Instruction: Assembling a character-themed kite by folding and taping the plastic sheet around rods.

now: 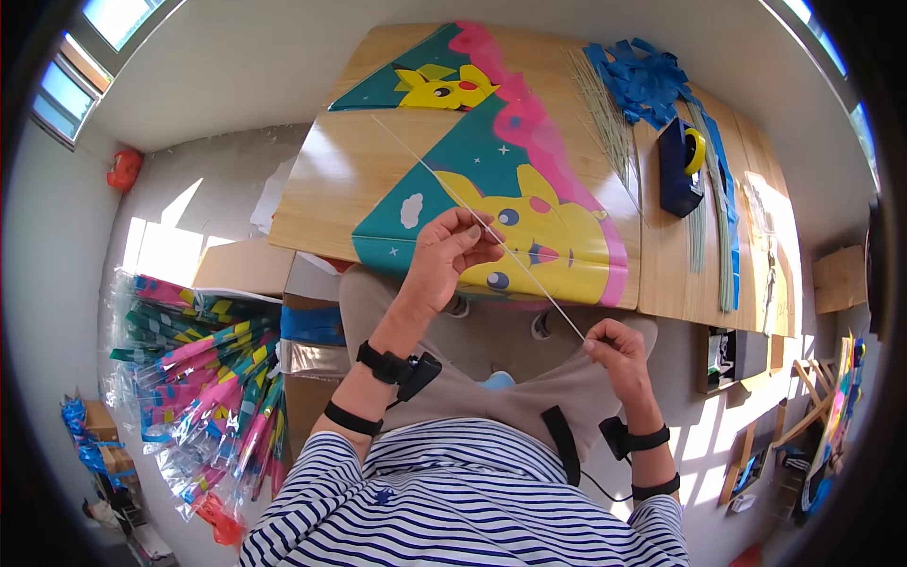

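Observation:
A thin pale rod (537, 281) runs slantwise between my hands, its far end reaching up over the table. My left hand (452, 250) pinches it near its middle, while my right hand (619, 354) grips its near end with closed fingers. Beneath the rod, at the near table edge, lies a triangular printed sheet (439, 203) in teal, yellow and pink with a big cartoon face. It looks like a kite sail. A similar printed sheet (373, 85) lies behind it, partly overlapped.
To the right on the wooden table (316, 194) are a bundle of thin rods (605, 118), blue strips (642, 80) and a tape dispenser (678, 170) with yellow tape. Cardboard boxes (250, 267) and a pile of bagged folded kites (203, 378) stand at my left.

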{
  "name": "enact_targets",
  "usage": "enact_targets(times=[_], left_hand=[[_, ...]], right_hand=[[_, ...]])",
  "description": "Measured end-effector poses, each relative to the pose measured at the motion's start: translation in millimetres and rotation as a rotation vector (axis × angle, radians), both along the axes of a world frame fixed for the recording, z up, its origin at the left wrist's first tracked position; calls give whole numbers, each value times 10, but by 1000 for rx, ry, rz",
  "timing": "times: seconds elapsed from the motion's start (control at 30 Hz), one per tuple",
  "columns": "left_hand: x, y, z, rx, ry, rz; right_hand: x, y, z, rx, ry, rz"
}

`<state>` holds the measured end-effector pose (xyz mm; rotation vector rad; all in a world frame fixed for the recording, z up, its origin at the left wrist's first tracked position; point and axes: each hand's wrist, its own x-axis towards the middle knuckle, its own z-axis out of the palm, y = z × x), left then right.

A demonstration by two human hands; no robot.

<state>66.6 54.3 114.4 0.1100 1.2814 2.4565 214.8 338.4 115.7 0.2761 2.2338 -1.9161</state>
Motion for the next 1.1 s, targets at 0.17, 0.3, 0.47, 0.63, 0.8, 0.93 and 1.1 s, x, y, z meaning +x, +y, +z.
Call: enact_targets(times=[0.17,0.3,0.47,0.63,0.8,0.93,1.1], left_hand=[[-14,-99,2,46,2,23],[-50,-120,-47,-12,5,63],[-3,-65,-86,-30,-25,10],[-18,-69,-158,-8,-4,60],[9,-6,-116,11,-27,80],[15,14,-105,27,-6,94],[33,21,-136,26,-28,82]], right_hand=[[-34,-85,77,13,6,21],[-12,-101,81,10,-3,14],[-12,-128,111,7,-12,13],[12,-124,72,-7,-11,3],[34,-144,66,-24,-21,-13],[51,-124,2,-19,-1,-2],[39,-125,-12,-22,10,-1]])
